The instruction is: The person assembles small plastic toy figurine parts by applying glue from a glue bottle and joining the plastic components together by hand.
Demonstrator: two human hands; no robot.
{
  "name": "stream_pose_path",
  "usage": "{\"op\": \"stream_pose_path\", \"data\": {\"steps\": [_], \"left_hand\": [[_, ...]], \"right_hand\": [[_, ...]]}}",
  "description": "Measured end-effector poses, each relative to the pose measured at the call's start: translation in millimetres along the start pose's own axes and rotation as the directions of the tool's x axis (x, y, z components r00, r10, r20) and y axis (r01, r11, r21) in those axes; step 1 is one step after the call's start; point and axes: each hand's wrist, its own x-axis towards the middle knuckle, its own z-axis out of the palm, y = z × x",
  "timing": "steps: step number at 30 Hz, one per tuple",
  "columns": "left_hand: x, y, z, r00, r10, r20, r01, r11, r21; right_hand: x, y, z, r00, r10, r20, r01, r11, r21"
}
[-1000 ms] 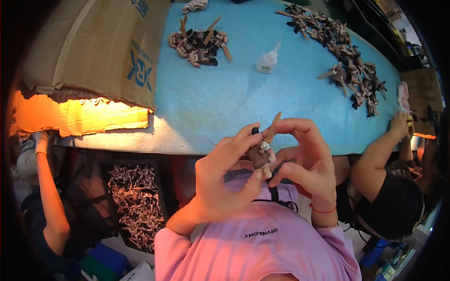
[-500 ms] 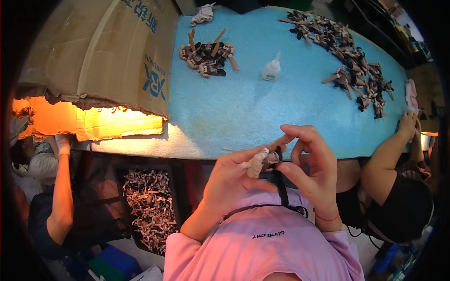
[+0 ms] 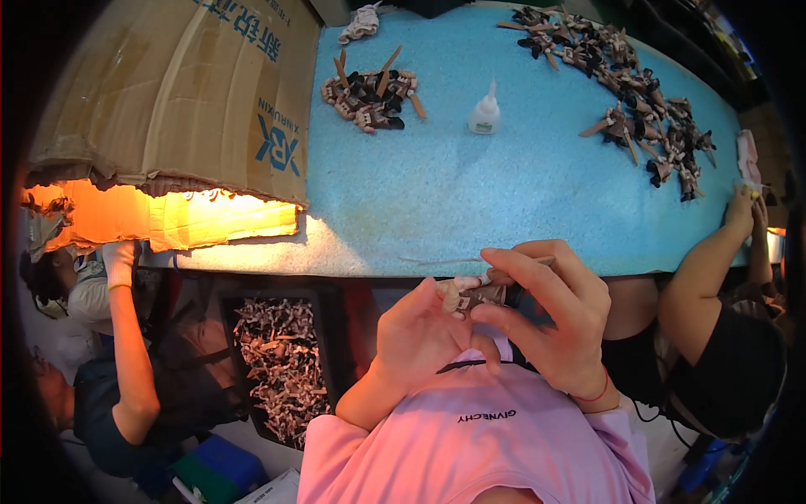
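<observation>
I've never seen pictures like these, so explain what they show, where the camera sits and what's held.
There is no machine: a person works with bare hands. The camera sits on that person's head and looks down; its wide lens bends straight edges. The right hand pinches a small figure, and the left hand touches its pale end. On the blue table are a crumpled cloth, a small pile and a larger pile of similar figures, and a white bottle between the piles. A cardboard box stands left.

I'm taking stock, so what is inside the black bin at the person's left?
The black bin holds a jumbled heap of small figurine-like pieces, pinkish, brown and dark. Those on top cover the bin's floor and whatever lies deeper, so neither can be seen.
</observation>
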Motion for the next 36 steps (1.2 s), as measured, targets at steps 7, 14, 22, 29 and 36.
{"op": "stream_pose_path", "data": {"steps": [7, 14, 22, 29, 36], "left_hand": [[0.5, -6.7, 0.7, 0.997, 0.065, -0.051, -0.054, 0.979, 0.195], [-0.5, -7.1, 4.2, 0.994, 0.088, -0.060, -0.076, 0.982, 0.174], [-1.4, -5.4, -6.8, 0.997, -0.018, 0.080, 0.024, 0.997, -0.072], [2.1, -5.0, 4.2, 0.993, -0.065, -0.099, 0.054, 0.992, -0.117], [6.5, -4.2, 10.4, 0.977, -0.145, -0.157, 0.131, 0.987, -0.095]], "right_hand": [[-3.5, 0.2, -2.4, 0.999, -0.041, -0.003, 0.041, 0.999, -0.033], [-4.3, -3.9, -5.5, 1.000, -0.025, 0.006, 0.025, 0.999, 0.037], [-1.1, 0.6, -1.8, 1.000, -0.001, -0.004, 0.001, 0.998, 0.060], [1.1, 3.0, -0.7, 0.998, 0.069, 0.013, -0.070, 0.990, 0.119], [4.7, 2.2, -3.4, 0.987, 0.157, 0.041, -0.161, 0.973, 0.163]]}}
